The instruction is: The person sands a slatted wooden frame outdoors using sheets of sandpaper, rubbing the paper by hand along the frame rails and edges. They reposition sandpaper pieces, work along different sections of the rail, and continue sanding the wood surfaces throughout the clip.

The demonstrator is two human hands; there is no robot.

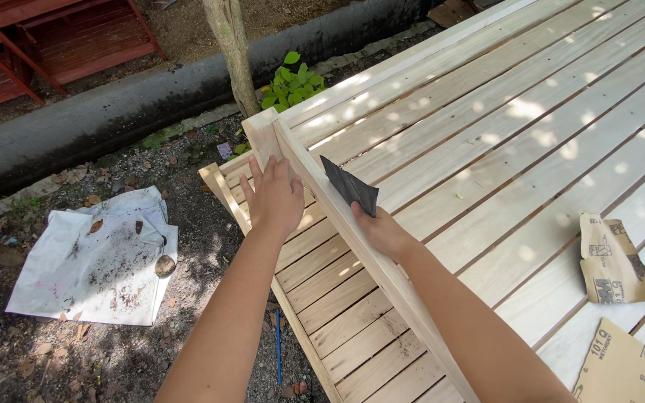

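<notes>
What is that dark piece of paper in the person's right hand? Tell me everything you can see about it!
The dark grey sheet of sandpaper is thin, matte and folded or bent, with a pointed corner sticking up. The right hand pinches its lower edge and holds it against the pale wooden rail of a slatted frame. It stands tilted on edge, partly in dappled sunlight. Its grit is too fine to make out.

Slatted frame [487, 142]: pale bare wood, matt, unvarnished, grain visible. Sheet in right hand [382, 233]: dark sandpaper [350, 186], gritty, matt face; two loose sandpaper pieces [612, 261] on the slats show tan paper backing, creased. Ground sheet [91, 261]: white cloth or plastic, crumpled, dirt-stained.
</notes>
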